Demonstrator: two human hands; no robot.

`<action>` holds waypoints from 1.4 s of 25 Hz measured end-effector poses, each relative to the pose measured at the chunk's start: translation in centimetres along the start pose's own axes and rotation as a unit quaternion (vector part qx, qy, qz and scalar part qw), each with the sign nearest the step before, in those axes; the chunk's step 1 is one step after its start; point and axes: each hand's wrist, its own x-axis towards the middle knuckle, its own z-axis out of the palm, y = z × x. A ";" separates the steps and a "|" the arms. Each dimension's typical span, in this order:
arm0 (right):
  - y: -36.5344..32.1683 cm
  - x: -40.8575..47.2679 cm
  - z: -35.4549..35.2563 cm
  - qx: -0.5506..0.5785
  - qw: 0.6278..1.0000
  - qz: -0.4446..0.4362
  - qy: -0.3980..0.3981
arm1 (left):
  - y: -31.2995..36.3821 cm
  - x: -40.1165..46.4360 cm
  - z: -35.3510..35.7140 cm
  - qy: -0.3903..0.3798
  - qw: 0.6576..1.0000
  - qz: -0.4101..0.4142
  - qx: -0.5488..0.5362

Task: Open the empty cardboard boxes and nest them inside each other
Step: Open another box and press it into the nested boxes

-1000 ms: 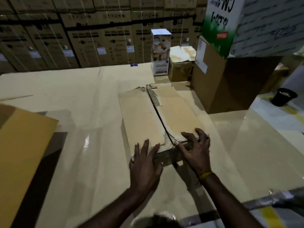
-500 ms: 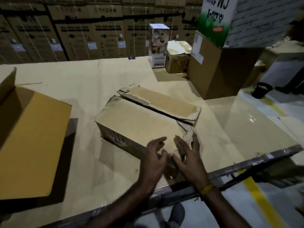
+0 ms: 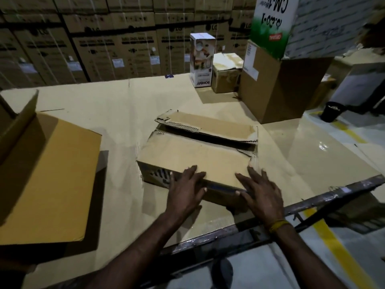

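The box (image 3: 195,157) lies flat on the cardboard-covered table (image 3: 116,113), near its front edge, with the far flap (image 3: 208,127) torn and slightly raised. The left hand (image 3: 186,189) and right hand (image 3: 260,191) rest open, fingers extended, on the box's near top edge. A larger open box (image 3: 45,176) sits apart at left.

I see a brown cardboard box (image 3: 193,157), dull, with torn rough edges. The table top (image 3: 116,105) is cardboard too, shiny in spots. Its front rail (image 3: 325,202) looks like scuffed metal.
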 end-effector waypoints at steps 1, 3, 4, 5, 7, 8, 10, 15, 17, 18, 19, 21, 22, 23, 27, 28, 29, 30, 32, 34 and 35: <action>0.9 0.3 -0.5 0.000 1.000 0.005 -0.008 | 0.5 -0.6 0.2 -0.003 1.000 0.010 0.018; 2.9 1.4 -1.5 0.001 1.000 0.014 -0.025 | 2.0 -1.3 0.8 -0.010 0.999 0.031 0.035; 3.9 2.2 -2.0 0.008 0.999 0.021 -0.030 | 2.8 -1.4 1.1 -0.012 0.999 0.038 0.030; 4.8 3.0 -2.6 0.017 0.999 0.032 -0.031 | 3.5 -1.4 1.4 -0.016 0.999 0.042 0.021; 6.0 4.9 -3.7 0.028 0.997 0.066 -0.030 | 4.4 -1.0 1.8 -0.021 0.999 0.039 0.007; 6.2 5.9 -4.1 0.028 0.996 0.083 -0.029 | 4.4 -0.5 1.9 -0.021 0.999 0.032 0.007; 5.2 7.4 -4.8 0.024 0.996 0.087 -0.024 | 3.6 1.0 1.8 -0.018 1.000 0.012 0.012; -0.2 9.6 -1.8 -0.034 0.994 0.001 -0.105 | 0.6 6.0 1.8 -0.012 0.996 -0.043 0.072; -1.6 11.2 -0.5 -0.049 0.991 -0.003 -0.124 | 0.4 7.6 1.9 0.001 0.994 -0.061 0.086; -2.1 12.1 -0.1 -0.053 0.991 -0.012 -0.122 | 0.4 8.4 2.0 0.006 0.994 -0.070 0.086; -2.5 12.8 0.1 -0.053 0.992 -0.026 -0.112 | 0.4 9.1 2.1 0.010 0.993 -0.079 0.081; -2.7 14.3 0.4 -0.039 0.994 -0.059 -0.079 | 0.5 10.5 2.2 0.032 0.993 -0.090 0.071; -2.7 15.1 0.5 -0.028 0.995 -0.071 -0.060 | 0.5 11.2 2.2 0.047 0.992 -0.091 0.072; -2.6 16.1 0.5 -0.019 0.996 -0.079 -0.045 | 0.4 12.0 2.1 0.062 0.991 -0.093 0.074; -2.1 20.3 0.4 -0.010 0.996 -0.087 -0.025 | -0.7 15.7 2.0 0.095 0.985 -0.114 0.085; -1.9 21.5 0.4 -0.009 0.995 -0.093 -0.023 | -1.0 16.7 2.0 0.101 0.983 -0.120 0.093; -1.6 22.6 0.3 -0.007 0.995 -0.099 -0.022 | -1.3 17.7 2.0 0.105 0.981 -0.126 0.103; -1.4 23.7 0.3 -0.008 0.994 -0.106 -0.020 | -1.6 18.6 1.9 0.109 0.979 -0.130 0.113; -1.2 25.6 0.4 -0.017 0.993 -0.114 -0.020 | -2.2 20.3 1.9 0.112 0.975 -0.141 0.132; -1.2 27.3 0.6 -0.029 0.992 -0.116 -0.034 | -2.7 22.0 1.9 0.104 0.972 -0.157 0.143; -1.3 28.1 0.8 -0.035 0.992 -0.116 -0.045 | -3.0 22.8 1.9 0.097 0.970 -0.166 0.146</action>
